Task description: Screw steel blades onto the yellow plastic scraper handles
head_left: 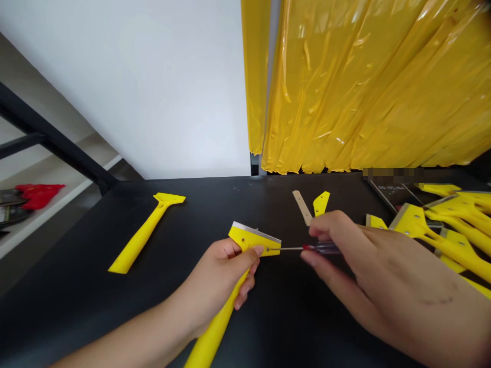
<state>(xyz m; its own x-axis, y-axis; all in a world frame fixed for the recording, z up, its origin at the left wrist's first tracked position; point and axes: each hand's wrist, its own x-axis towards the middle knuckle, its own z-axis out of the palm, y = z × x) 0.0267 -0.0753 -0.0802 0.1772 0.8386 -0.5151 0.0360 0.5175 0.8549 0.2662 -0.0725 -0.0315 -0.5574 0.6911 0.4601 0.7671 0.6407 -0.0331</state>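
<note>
My left hand [233, 266] is closed round the neck of a yellow scraper [255, 241], its thumb lying on the head. A metal blade edge shows along the top of that head, with two screws in its face. My right hand [356, 260] grips a screwdriver [326, 248] by its dark, see-through handle. The thin shaft points left, and its tip is at the right-hand screw; whether it sits in the slot I cannot tell. Beyond my right hand lie a narrow tan strip [302, 207] and a loose yellow plate [321, 203] with small holes.
Another yellow scraper [143, 232] lies on the black table [95, 306] at the left. Several yellow scrapers [456, 220] are piled at the right, near a dark phone-like screen [395, 194]. Yellow plastic sheeting [364, 92] hangs behind the table, beside a white panel [172, 92].
</note>
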